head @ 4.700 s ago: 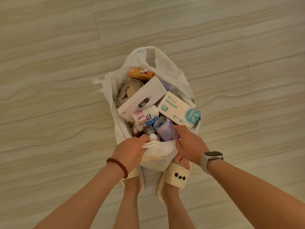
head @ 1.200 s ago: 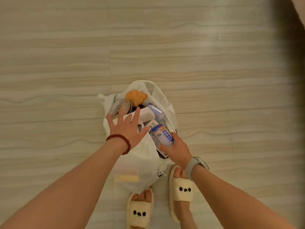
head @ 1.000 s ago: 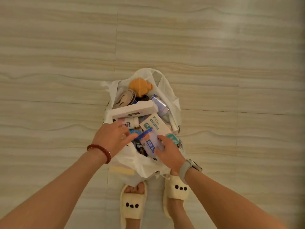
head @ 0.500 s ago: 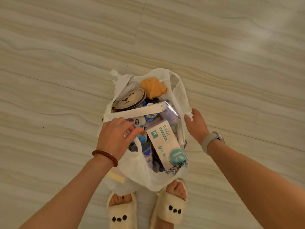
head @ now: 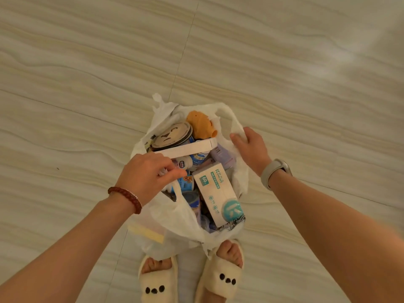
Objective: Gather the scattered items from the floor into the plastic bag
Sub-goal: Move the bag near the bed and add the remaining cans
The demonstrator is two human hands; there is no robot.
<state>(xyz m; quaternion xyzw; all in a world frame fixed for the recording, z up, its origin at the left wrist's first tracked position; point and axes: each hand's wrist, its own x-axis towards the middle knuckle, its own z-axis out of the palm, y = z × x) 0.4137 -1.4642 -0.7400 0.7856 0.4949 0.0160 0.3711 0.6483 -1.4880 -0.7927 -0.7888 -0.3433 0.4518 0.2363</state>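
A white plastic bag (head: pixel 175 217) stands on the floor in front of my feet, filled with items. Inside I see an orange toy (head: pixel 201 124), a round tin with a face on its lid (head: pixel 171 135), a long white box (head: pixel 188 148), a white and teal tissue box (head: pixel 218 195) and several small bottles and cans. My left hand (head: pixel 146 176) pinches the bag's left handle over the opening. My right hand (head: pixel 251 147) grips the bag's right rim and handle.
Pale striped floor tiles (head: pixel 87 73) lie all around the bag, with no loose items on them in view. My two feet in cream slippers (head: pixel 220 278) stand just below the bag.
My right hand has let go of the blue can, which now lies in the bag, and moved up to the bag's right rim and closed on it. My left hand stays on the left handle.
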